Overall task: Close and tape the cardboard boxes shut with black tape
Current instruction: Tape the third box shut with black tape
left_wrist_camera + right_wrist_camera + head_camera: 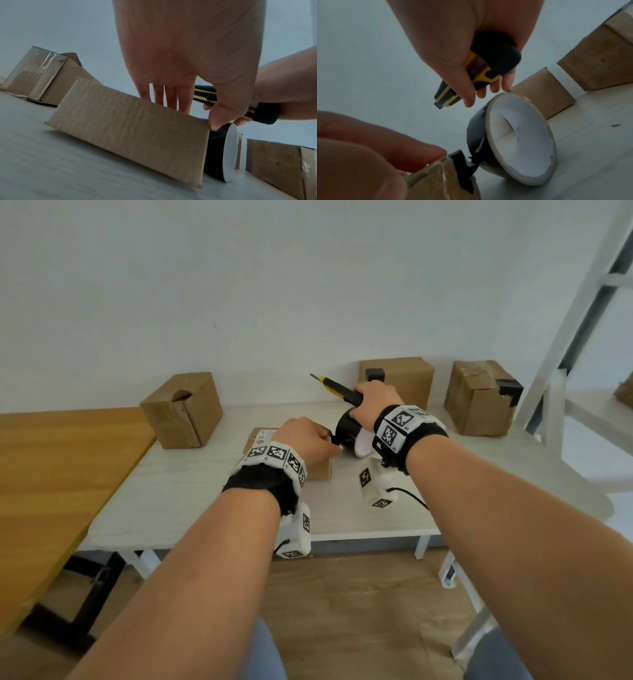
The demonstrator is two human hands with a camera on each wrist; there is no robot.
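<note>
While the left hand (310, 440) presses down on the flat box (130, 129) in the middle of the white table (178, 501), its fingers lie straight over the box's top and the thumb pins the end of the black tape at the box's right corner. In the right-wrist view a short, crumpled strip of tape (464, 161) runs from that corner to the roll (518, 136), which stands on its edge on the table just right of the box, its white core facing the camera.

The right hand (375, 402) is curled around a yellow-and-black knife (337, 390), held above the roll with the blade end pointing up and to the left, toward the wall. A short length of blade shows at the tip in the right-wrist view. The lowest fingertips of that hand are just at the roll's upper rim; whether they touch it is hard to tell.

Three more boxes sit along the wall side of the table. The left box (183, 409) has a loose, gaping flap. The middle box (406, 378), behind the right hand, carries a piece of black tape over its top edge. The right box (479, 398) has black tape across its upper corner. A wooden table (51, 474) adjoins the white one on the left.
</note>
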